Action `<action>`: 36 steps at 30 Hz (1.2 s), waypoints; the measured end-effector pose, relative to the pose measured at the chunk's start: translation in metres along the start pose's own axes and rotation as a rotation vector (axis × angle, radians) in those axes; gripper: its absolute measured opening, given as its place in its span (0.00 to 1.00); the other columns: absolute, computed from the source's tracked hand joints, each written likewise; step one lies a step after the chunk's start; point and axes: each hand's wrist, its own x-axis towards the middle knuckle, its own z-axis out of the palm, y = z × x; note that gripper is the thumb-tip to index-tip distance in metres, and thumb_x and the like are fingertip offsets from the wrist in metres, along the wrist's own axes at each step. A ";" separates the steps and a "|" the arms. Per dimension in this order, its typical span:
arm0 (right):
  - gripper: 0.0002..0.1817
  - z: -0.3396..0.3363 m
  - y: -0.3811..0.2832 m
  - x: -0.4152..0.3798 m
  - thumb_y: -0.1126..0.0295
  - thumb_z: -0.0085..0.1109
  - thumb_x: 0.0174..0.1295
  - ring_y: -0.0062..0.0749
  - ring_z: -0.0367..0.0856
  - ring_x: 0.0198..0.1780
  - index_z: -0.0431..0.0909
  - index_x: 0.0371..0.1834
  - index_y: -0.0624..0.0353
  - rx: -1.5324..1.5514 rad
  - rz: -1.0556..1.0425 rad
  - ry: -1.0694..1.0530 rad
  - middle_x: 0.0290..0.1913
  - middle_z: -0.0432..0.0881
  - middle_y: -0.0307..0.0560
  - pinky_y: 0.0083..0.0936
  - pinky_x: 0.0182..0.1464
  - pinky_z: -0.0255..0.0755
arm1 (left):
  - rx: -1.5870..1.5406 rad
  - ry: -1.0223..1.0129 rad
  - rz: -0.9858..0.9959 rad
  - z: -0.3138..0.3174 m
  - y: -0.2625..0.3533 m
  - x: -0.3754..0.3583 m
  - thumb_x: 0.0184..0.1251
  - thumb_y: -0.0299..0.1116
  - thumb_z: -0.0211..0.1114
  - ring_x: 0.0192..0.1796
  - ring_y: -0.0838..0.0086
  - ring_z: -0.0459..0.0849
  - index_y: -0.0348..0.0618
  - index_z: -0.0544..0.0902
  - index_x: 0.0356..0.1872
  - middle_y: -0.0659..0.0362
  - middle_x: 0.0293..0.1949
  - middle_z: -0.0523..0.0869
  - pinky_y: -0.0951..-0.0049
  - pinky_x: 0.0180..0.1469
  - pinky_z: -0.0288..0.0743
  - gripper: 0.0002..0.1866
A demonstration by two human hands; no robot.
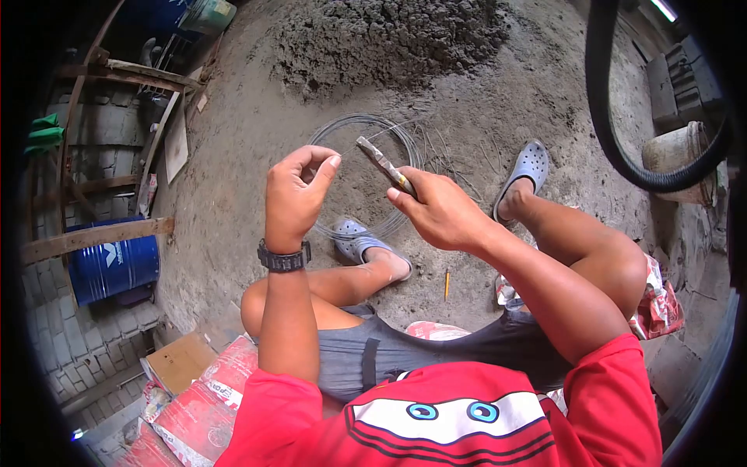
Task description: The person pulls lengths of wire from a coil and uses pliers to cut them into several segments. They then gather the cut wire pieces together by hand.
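My left hand [298,191], with a dark watch on its wrist, pinches a thin wire at the centre of the head view. Just right of it, my right hand [440,206] is closed around the handles of pliers [380,161]. Their metal head points up and left, close to the wire; whether the jaws grip it is too small to tell. Beneath both hands a coil of thin grey wire [415,148] lies on the ground, passing around my left foot's clog [354,240]. Loose wire ends spread to the coil's right.
A dark heap of wet mix [389,43] lies ahead. A blue drum [114,261] and wooden framing stand left, a bucket [678,159] right. A black hose [615,148] hangs at upper right. A yellow pencil-like stick [447,286] lies between my legs; red sacks [206,416] are lower left.
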 end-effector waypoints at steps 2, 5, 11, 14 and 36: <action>0.18 0.001 0.001 -0.001 0.58 0.56 0.79 0.71 0.83 0.50 0.76 0.44 0.67 -0.014 -0.001 -0.004 0.41 0.84 0.70 0.59 0.52 0.72 | 0.022 -0.005 0.001 0.000 -0.001 0.000 0.75 0.32 0.74 0.27 0.91 0.71 0.37 0.90 0.39 0.71 0.27 0.83 0.80 0.28 0.64 0.08; 0.18 0.003 0.003 0.000 0.58 0.56 0.79 0.72 0.83 0.49 0.76 0.43 0.66 -0.025 -0.028 0.020 0.39 0.84 0.69 0.59 0.52 0.72 | 0.011 -0.008 0.006 0.000 -0.004 0.000 0.75 0.33 0.74 0.27 0.91 0.70 0.38 0.91 0.40 0.72 0.26 0.83 0.80 0.28 0.63 0.08; 0.20 0.007 0.014 0.002 0.55 0.56 0.81 0.44 0.82 0.32 0.81 0.54 0.64 0.014 -0.025 0.031 0.30 0.82 0.54 0.43 0.39 0.72 | -0.015 -0.026 -0.022 -0.002 -0.004 0.000 0.75 0.33 0.74 0.29 0.90 0.73 0.36 0.90 0.40 0.71 0.28 0.84 0.81 0.31 0.66 0.09; 0.21 0.009 0.017 0.004 0.52 0.58 0.81 0.25 0.77 0.26 0.84 0.57 0.61 0.258 0.044 -0.062 0.33 0.86 0.44 0.31 0.29 0.68 | -0.141 -0.051 -0.018 -0.004 -0.003 0.001 0.77 0.32 0.73 0.35 0.89 0.79 0.36 0.91 0.43 0.69 0.33 0.88 0.82 0.38 0.72 0.08; 0.29 0.009 0.009 -0.004 0.40 0.49 0.83 0.14 0.66 0.14 0.81 0.55 0.58 1.208 0.224 -0.598 0.37 0.91 0.45 0.18 0.14 0.61 | -0.544 -0.172 -0.135 -0.002 0.010 -0.006 0.75 0.29 0.75 0.40 0.85 0.83 0.37 0.90 0.45 0.65 0.38 0.91 0.81 0.45 0.77 0.06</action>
